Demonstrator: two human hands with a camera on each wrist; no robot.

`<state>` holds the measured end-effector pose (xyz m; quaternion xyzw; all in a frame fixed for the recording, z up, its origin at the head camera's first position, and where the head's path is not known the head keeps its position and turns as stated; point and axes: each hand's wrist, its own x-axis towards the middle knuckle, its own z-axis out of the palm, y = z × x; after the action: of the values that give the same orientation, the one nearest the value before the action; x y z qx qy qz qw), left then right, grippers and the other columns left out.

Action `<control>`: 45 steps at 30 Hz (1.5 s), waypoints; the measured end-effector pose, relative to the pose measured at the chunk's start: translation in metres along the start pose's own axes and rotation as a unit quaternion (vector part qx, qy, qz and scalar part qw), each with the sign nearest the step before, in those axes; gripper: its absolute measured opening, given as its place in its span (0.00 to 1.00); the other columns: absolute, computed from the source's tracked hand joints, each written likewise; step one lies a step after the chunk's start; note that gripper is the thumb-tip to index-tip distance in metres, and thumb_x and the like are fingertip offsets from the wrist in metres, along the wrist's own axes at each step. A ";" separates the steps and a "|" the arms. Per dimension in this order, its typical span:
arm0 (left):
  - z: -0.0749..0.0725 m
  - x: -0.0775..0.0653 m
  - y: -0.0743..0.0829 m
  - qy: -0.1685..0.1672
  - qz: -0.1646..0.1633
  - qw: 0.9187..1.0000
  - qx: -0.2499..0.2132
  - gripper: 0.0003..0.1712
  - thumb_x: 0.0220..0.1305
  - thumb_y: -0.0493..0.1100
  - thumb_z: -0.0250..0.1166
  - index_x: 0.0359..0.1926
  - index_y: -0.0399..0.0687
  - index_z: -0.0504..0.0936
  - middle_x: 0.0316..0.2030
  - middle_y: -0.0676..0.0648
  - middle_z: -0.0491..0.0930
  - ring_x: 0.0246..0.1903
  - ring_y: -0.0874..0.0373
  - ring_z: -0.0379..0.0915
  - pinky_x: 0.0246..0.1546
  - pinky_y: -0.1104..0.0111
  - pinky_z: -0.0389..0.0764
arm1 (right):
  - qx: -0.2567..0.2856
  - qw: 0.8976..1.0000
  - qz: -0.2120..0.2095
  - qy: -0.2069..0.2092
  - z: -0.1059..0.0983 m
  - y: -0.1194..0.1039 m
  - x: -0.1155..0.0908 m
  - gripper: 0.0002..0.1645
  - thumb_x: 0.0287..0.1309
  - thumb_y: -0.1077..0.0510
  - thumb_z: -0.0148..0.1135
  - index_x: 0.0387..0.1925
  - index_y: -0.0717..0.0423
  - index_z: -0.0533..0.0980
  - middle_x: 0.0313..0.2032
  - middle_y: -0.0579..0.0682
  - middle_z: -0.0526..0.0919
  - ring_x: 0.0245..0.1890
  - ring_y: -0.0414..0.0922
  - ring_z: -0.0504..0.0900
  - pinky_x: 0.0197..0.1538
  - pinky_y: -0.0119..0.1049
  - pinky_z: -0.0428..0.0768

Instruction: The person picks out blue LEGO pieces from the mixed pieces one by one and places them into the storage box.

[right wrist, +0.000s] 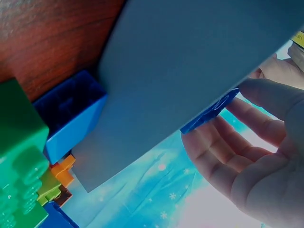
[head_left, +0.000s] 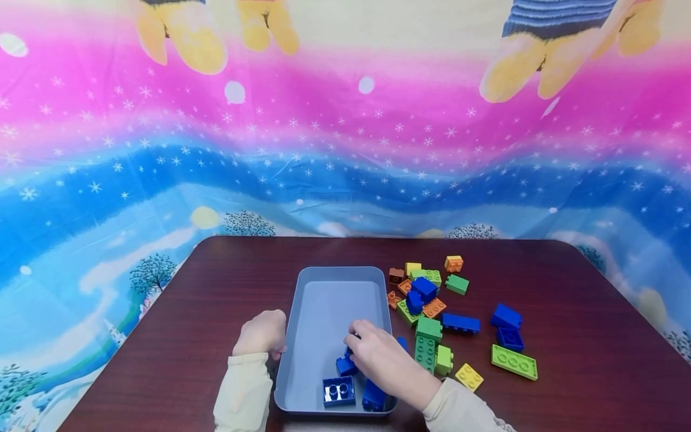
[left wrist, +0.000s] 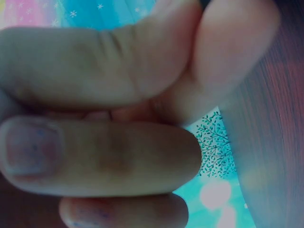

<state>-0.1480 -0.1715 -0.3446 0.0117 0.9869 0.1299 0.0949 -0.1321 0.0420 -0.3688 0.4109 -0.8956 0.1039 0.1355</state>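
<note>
A grey-blue tray [head_left: 318, 318] lies on the table. My right hand [head_left: 383, 360] is over its right half; in the right wrist view, thumb and fingers hold a blue toy brick [right wrist: 209, 115], partly hidden behind the tray's wall [right wrist: 166, 80]. Several blue bricks lie in the tray's near end, among them one with two round tubes showing [head_left: 339, 392] and another by the near right corner [head_left: 373, 396]. At the tray's left rim is my left hand [head_left: 261, 333]. Its fingers [left wrist: 104, 152] are curled in the left wrist view, and no held object shows there.
Right of the tray, loose bricks are heaped: a blue one [head_left: 424, 290], dark green [head_left: 424, 354] and orange [head_left: 434, 308]. Farther right lie a flat lime brick [head_left: 514, 361] and a blue brick [head_left: 506, 317]. A printed curtain [head_left: 345, 150] hangs behind the dark wooden table [head_left: 178, 336].
</note>
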 end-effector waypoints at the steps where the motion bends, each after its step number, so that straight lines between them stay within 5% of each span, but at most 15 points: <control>1: 0.000 0.000 0.000 0.000 0.000 1.000 0.000 0.12 0.44 0.26 0.65 0.10 0.40 0.79 0.10 0.43 0.83 0.12 0.61 0.69 0.17 0.67 0.68 | 0.002 1.000 0.001 -0.001 0.000 0.000 0.000 0.09 0.52 0.60 0.63 0.35 0.59 0.82 0.36 0.51 0.82 0.35 0.42 0.77 0.36 0.33 0.85; 21: -0.001 -0.001 0.001 0.001 0.002 1.000 0.001 0.13 0.44 0.27 0.66 0.10 0.40 0.79 0.10 0.43 0.83 0.12 0.61 0.70 0.16 0.69 0.67 | -0.028 0.998 -0.023 -0.057 0.015 0.000 -0.007 0.08 0.53 0.60 0.62 0.33 0.58 0.85 0.31 0.49 0.84 0.29 0.38 0.76 0.34 0.29 0.85; 30: -0.001 -0.001 0.001 0.001 0.004 1.000 -0.002 0.13 0.45 0.26 0.64 0.10 0.40 0.77 0.10 0.43 0.83 0.13 0.60 0.71 0.17 0.68 0.68 | -0.017 0.998 -0.012 -0.067 0.012 0.000 -0.010 0.09 0.52 0.58 0.64 0.35 0.57 0.83 0.36 0.51 0.84 0.34 0.39 0.79 0.35 0.32 0.85; 45: 0.001 -0.002 0.002 0.003 -0.004 1.000 -0.005 0.12 0.46 0.27 0.65 0.11 0.40 0.77 0.08 0.44 0.81 0.13 0.59 0.70 0.19 0.65 0.71 | 0.004 1.000 0.020 -0.022 -0.006 0.025 -0.027 0.11 0.51 0.55 0.64 0.34 0.57 0.84 0.37 0.51 0.84 0.36 0.42 0.79 0.38 0.36 0.85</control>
<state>-0.1458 -0.1693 -0.3451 0.0067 0.9866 0.1346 0.0923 -0.1334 0.0786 -0.3742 0.3955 -0.9060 0.1007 0.1124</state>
